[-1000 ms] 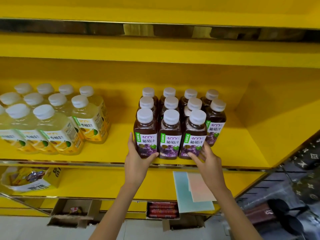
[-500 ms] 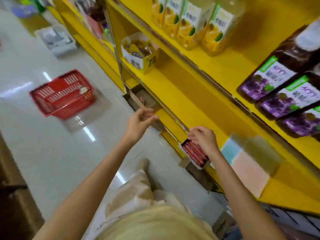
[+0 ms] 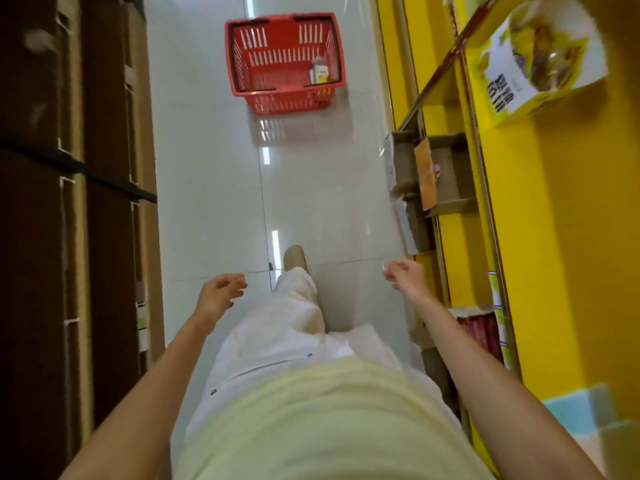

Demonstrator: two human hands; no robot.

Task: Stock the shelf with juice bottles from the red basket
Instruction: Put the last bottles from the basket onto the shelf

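In red basket point(image 3: 284, 60) (label unreadable): bottle point(image 3: 320, 71)

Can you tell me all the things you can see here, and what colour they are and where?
basket: one, red, on the floor far ahead
bottle: one, yellowish, in the basket's right corner
floor: pale shiny tiles, down the middle
shelves: yellow, along the right
snack box: one, white and yellow, on a shelf at upper right
cardboard boxes: brown, open, low on the right
dark panels: brown, along the left
shoe: one, beige, stepping forward
left hand: empty, fingers loosely curled
right hand: empty, fingers loosely curled
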